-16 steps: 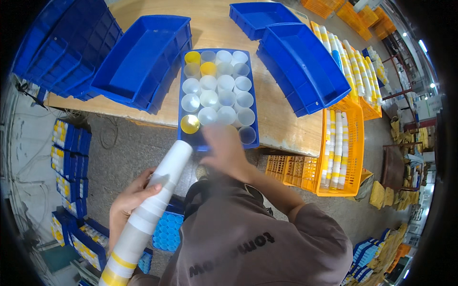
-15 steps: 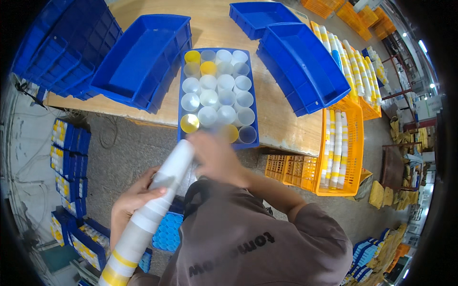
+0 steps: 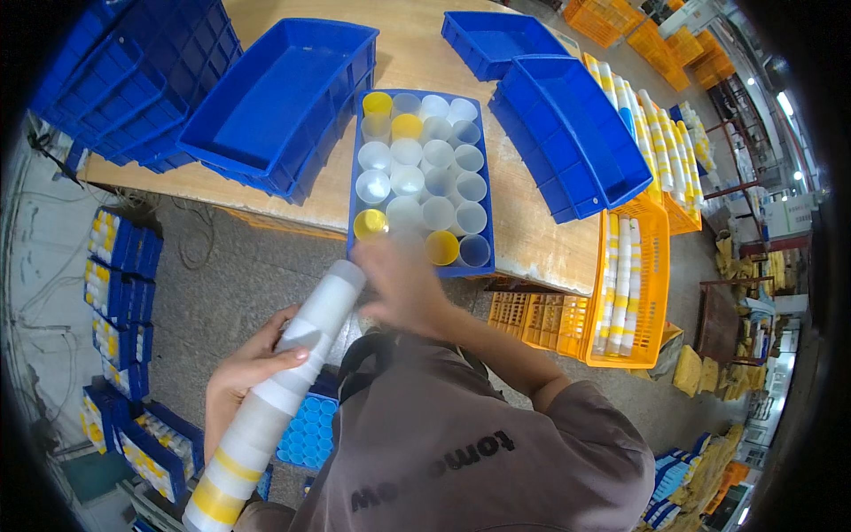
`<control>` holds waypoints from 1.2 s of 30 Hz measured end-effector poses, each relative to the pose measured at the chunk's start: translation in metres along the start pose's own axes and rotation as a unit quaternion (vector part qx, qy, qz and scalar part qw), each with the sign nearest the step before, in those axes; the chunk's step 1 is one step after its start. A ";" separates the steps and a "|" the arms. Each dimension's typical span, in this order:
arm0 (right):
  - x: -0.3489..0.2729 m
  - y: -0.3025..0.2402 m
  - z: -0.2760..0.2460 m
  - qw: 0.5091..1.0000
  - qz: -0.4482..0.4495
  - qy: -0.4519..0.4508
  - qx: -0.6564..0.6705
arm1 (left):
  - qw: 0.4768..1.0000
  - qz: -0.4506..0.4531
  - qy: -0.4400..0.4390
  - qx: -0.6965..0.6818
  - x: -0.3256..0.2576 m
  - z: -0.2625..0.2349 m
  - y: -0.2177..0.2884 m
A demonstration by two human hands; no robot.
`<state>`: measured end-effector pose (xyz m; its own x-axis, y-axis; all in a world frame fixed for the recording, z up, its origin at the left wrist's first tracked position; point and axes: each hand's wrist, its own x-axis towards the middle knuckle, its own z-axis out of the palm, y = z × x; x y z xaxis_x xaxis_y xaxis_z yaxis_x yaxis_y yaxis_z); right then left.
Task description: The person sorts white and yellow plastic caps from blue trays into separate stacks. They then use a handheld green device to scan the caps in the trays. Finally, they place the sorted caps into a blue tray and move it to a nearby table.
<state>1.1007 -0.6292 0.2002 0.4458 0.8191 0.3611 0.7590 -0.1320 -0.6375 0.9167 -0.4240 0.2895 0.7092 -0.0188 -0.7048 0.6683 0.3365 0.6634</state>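
Note:
My left hand (image 3: pixel 253 368) grips a long stack of nested translucent white cups (image 3: pixel 284 381) with yellow bands near its lower end, tilted up toward the table. My right hand (image 3: pixel 399 284) is blurred and sits at the stack's top end, just below the front edge of a blue tray (image 3: pixel 483 177). The tray holds several upright white and yellow cups (image 3: pixel 421 168). A yellow cup (image 3: pixel 441 247) stands in the front row beside my right hand. Blur hides whether the fingers hold a cup.
Empty blue bins (image 3: pixel 284 84) lie left, right (image 3: pixel 572 129) and behind on the wooden table (image 3: pixel 532 239). Orange crates (image 3: pixel 625 284) with cup stacks stand at the right. Blue crates of cups (image 3: pixel 124 293) sit on the floor at the left.
My right hand pulled back from the tray's front row to the top of the cup stack. A yellow cup in the front row is now uncovered. My left hand kept the stack steady.

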 end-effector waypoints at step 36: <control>-0.179 0.157 -0.143 0.730 0.488 0.006 0.479 | 0.847 0.155 0.094 -0.500 0.224 0.131 -0.101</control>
<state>1.2079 -0.8768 0.1325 0.5604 0.5910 -0.5802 -0.5995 -0.1938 -0.7765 1.0377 -0.5856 0.0976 0.7048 0.3347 -0.6254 -0.1348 0.9288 0.3451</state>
